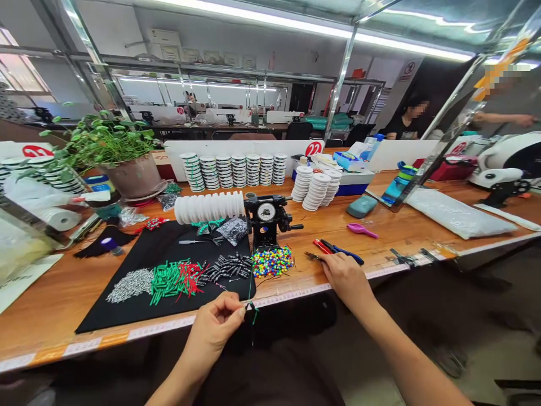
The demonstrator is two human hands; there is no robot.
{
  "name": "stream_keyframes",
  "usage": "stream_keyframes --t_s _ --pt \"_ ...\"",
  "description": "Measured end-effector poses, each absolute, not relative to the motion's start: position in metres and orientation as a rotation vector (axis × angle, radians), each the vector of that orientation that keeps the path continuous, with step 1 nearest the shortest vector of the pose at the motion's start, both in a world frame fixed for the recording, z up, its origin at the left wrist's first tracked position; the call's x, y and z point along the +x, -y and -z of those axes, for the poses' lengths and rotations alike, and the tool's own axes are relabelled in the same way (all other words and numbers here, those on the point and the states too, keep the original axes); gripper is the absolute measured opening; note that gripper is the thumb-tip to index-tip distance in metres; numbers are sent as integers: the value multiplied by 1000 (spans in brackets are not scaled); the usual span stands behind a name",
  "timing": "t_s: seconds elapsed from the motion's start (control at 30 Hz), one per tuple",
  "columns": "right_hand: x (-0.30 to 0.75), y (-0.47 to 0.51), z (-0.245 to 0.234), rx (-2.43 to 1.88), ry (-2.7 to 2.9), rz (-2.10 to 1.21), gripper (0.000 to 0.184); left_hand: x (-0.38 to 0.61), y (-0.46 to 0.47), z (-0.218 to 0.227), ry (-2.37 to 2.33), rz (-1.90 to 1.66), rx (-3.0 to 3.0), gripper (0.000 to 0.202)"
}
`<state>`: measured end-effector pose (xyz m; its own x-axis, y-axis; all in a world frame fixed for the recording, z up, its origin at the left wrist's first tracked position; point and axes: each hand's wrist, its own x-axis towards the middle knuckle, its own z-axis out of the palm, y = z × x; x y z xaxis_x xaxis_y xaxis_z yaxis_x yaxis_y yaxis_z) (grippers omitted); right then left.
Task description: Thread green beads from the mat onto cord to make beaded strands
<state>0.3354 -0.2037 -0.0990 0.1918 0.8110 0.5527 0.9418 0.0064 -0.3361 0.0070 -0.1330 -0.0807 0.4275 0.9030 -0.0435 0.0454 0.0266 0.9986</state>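
Note:
My left hand (pixel 213 327) is closed in a pinch at the table's front edge. Between its thumb and forefinger is a thin line with a short green cord (pixel 254 313) hanging from it. The line runs up towards the black hand-cranked winder (pixel 267 217). My right hand (pixel 349 282) rests at the front edge further right, its fingers closed on a small dark-tipped tool (pixel 311 256) whose kind I cannot make out. Red tool handles (pixel 323 246) and a blue-handled tool (pixel 346 252) lie right behind those fingers, partly hidden.
A black mat (pixel 139 248) bears silver pieces (pixel 131 286), green tubes (pixel 165 282), red tubes (pixel 192 277) and black pieces (pixel 228 267). Mixed beads (pixel 273 261) lie beside it. White spools (pixel 209 207) sit on the winder. A pink scoop (pixel 362 230) lies right. A person (pixel 406 118) sits beyond.

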Motion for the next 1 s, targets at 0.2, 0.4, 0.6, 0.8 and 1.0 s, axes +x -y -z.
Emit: stream_keyframes --t_s 0.2,0.4,0.6,0.8,1.0 --pt "291 228 70 -1639 1610 -432 37 11 140 60 -917 -736 1352 29" --pt "239 245 51 -1263 1655 -1767 68 12 140 60 -912 -754 1374 26" --pt "228 237 65 -1170 1348 -2092 67 13 141 58 -915 -757 1376 28" --pt "222 233 66 -1162 1305 -2087 64 13 142 58 -908 -758 1371 27" --pt "218 237 58 -1227 1386 -1990 61 12 141 57 -927 -769 1351 26"
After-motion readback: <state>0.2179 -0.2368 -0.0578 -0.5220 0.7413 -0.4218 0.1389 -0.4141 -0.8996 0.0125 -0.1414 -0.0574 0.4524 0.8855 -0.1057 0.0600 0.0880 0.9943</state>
